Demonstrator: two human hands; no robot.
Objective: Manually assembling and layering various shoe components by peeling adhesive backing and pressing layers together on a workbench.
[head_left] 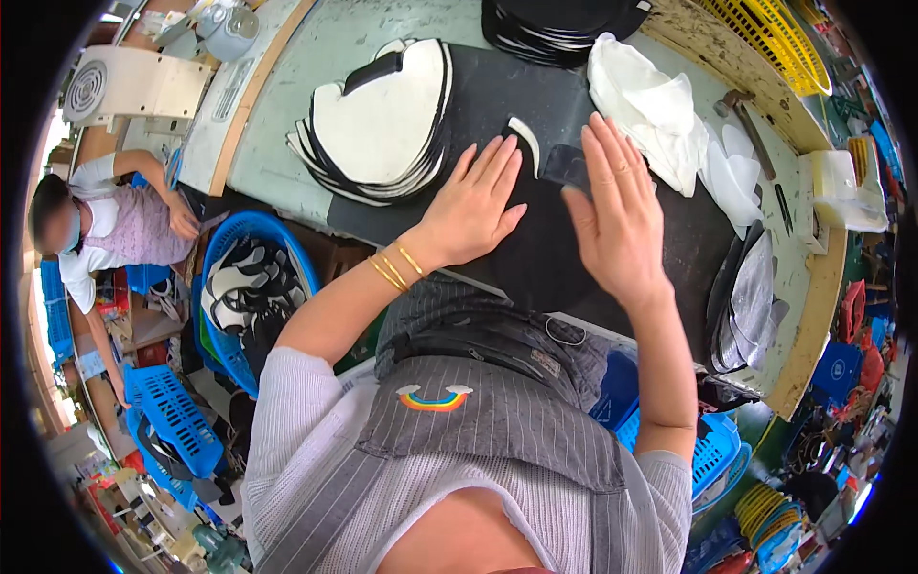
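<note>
My left hand (475, 206) lies with its fingers stretched out and together at the left side of a black piece (542, 225) on a dark work mat (478, 81). Across from it, my right hand (620, 210) is flat too, thumb apart. Neither hand grips anything. Between the fingertips of both hands shows a curved white edge (524, 142) of the piece, beside a dark shiny patch (564, 165). Black on black hides the piece's full outline. Left of my left hand rests a fanned stack of white, black-edged cut pieces (378, 124).
Another black stack (559, 29) sits at the far edge. White thin sheets (643, 105), a hammer (734, 100) and silvery film pieces (754, 297) lie to the right. A blue basket (308, 263) of cut pieces stands at left, near a co-worker (139, 215).
</note>
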